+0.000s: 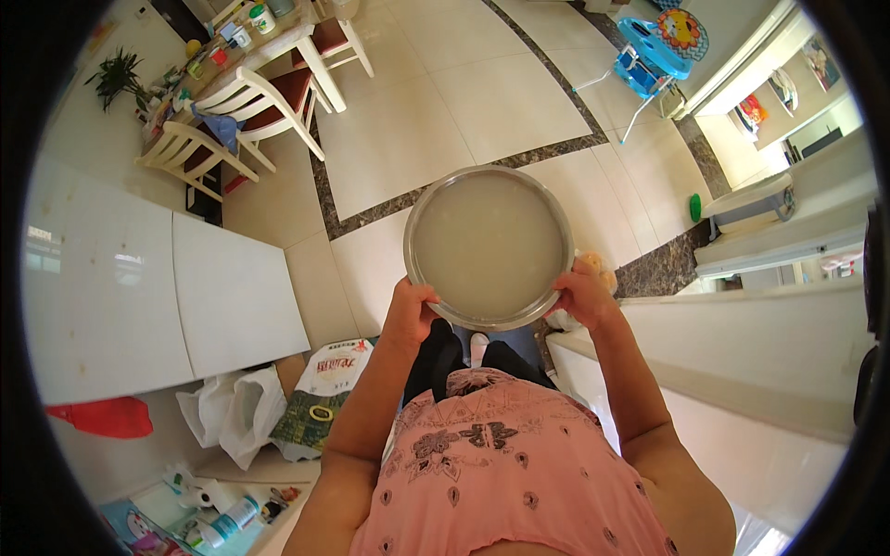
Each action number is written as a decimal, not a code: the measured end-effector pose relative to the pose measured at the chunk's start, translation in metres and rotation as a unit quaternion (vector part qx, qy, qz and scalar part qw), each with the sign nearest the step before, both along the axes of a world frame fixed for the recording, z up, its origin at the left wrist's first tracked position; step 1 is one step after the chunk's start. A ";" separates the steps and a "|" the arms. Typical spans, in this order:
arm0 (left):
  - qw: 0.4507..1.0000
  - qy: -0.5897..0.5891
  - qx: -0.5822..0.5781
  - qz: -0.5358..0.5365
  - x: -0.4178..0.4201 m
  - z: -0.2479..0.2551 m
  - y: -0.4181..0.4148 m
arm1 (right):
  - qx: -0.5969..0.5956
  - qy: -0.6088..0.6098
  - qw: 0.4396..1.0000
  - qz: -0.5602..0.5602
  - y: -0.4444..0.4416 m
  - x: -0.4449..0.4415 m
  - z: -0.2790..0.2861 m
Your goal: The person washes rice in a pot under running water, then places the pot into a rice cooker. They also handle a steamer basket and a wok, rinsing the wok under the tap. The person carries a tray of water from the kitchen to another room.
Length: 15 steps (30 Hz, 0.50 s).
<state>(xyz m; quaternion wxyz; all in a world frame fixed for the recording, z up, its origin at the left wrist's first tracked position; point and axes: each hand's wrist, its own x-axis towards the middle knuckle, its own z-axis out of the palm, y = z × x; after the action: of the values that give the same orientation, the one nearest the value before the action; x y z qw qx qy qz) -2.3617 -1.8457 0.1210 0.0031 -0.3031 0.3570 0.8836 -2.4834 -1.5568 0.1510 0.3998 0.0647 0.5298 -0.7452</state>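
In front of my body I hold a round metal basin (418, 290) by its rim, above the tiled floor. Cloudy, pale grey liquid (492, 243) covers its whole bottom, so the bottom itself is hidden. My left hand (411, 313) grips the near left side, with the thumb over the rim. On the near right side, my right hand (585, 297) grips the rim in the same way. The fingers under the basin are mostly hidden. Below it, part of one light shoe (478, 347) shows between my dark trouser legs.
A white refrigerator (229, 299) stands to the left, with a printed sack (327, 389) and white plastic bags (240, 417) beside it. A table (285, 31) with white chairs (268, 97) is at the far left. A blue high chair (650, 55) stands far right. A white counter (730, 340) runs along my right.
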 end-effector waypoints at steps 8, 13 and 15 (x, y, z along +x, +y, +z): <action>0.999 -0.009 -0.017 -0.032 -0.262 -0.003 -0.151 | 0.004 0.019 1.000 -0.017 -0.145 -0.242 -0.008; 0.996 -0.024 -0.033 -0.083 -0.427 0.003 -0.245 | -0.013 0.007 0.998 -0.064 -0.228 -0.389 -0.009; 0.993 -0.029 -0.033 -0.106 -0.498 0.003 -0.282 | 0.010 0.002 0.997 -0.080 -0.263 -0.454 -0.002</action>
<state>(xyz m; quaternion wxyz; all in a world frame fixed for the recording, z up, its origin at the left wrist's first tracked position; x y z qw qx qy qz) -2.8592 -2.1280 0.1243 0.0970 -0.2890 0.4156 0.8569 -2.9373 -1.8202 0.1487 0.3371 0.1095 0.5309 -0.7698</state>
